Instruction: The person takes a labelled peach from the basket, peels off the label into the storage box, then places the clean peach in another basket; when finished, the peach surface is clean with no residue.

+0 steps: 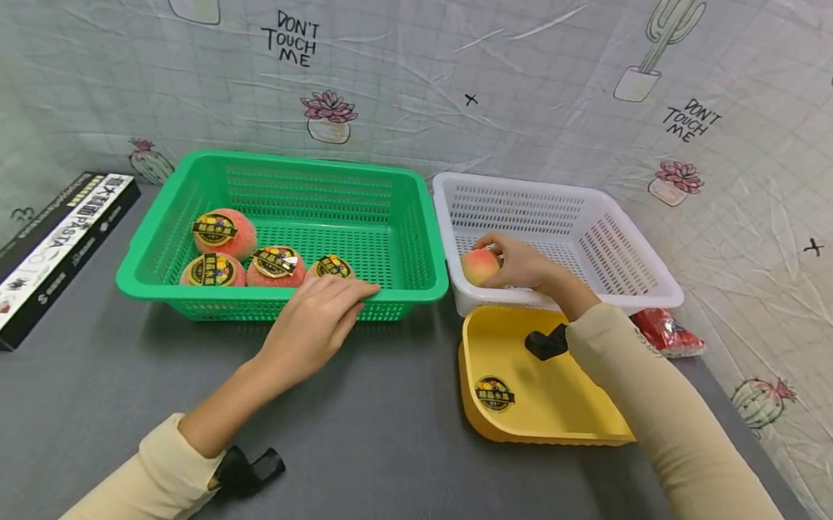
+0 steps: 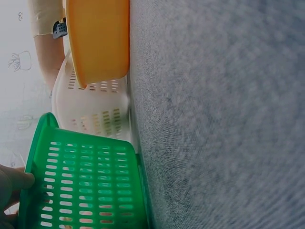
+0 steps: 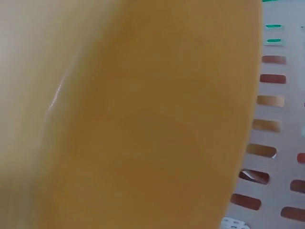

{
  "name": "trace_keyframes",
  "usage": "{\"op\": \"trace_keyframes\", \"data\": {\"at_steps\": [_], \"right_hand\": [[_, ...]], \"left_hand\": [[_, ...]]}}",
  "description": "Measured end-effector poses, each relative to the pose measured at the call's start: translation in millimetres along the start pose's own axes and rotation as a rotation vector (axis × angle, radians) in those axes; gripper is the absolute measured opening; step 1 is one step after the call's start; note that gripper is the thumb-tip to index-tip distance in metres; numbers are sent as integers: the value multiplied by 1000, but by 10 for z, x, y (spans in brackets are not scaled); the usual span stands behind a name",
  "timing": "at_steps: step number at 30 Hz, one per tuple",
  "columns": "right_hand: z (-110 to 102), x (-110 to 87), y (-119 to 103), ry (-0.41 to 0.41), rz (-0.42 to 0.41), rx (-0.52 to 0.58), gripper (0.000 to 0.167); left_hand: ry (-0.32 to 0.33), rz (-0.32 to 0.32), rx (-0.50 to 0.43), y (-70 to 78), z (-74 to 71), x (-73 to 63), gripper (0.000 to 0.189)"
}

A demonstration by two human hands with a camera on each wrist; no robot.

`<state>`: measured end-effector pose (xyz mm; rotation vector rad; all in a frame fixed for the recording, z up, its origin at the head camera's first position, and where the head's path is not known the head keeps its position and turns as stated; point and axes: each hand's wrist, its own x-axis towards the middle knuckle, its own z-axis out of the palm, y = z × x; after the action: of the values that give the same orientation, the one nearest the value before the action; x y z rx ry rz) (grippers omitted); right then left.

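One round yellow-and-pink peach (image 1: 479, 269) is held in the right hand (image 1: 526, 266), by which it is grasped with the fingers curled around it. The fruit is located at the near left corner of the white perforated plastic basket (image 1: 615, 251), inside its rim; whether the basket floor is touched cannot be told. No label is seen on its visible face.

Four pink-red peaches (image 1: 276, 272) with round black-and-gold labels are contained in the green perforated plastic basket (image 1: 319, 184), gathered towards its left and near sides. The near rim of this basket is overlain by the left hand (image 1: 316, 316), beside the rightmost of the four. The fingertips are largely hidden, so whether rim or fruit is gripped, or neither, cannot be told.

In front of the white basket, a yellow smooth-walled plastic bin (image 1: 543, 403) is placed, partly covered by the right sleeve (image 1: 674, 428); a similar label is borne on its left wall.

As judged from this moment, the handling of one peach is under way but not completed, since the fruit is not yet released. Whether it is being set down or picked up cannot be settled. The four others may be left to be handled.
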<state>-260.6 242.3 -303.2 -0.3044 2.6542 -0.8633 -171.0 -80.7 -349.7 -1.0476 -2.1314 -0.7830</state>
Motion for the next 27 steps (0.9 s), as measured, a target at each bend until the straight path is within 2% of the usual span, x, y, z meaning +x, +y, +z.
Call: {"op": "trace_keyframes", "data": {"at_steps": [5,11,14,18,23,25,27], "right_hand": [[3,7,4,-45,-2,-87,68],[-17,-7,2,-111,21,-122,72],[-20,-5,0,-134,27,-122,75],[-18,-11,-18,-121,21,-87,80],[-54,-71,-95,-46,-8,-42,85],[-68,-107,-180,32,-23,-56,82],[-69,-143,-288,142,-50,-54,74]], "left_hand": [[5,5,6,6,-8,2,25],[4,12,4,-2,2,-1,26],[-16,9,12,0,-7,0,27],[-66,-17,33,16,-41,3,29],[-111,-75,-16,14,-135,39,32],[-91,-115,-41,-26,-243,72,29],[-42,-162,-52,-92,-397,106,23]]}}
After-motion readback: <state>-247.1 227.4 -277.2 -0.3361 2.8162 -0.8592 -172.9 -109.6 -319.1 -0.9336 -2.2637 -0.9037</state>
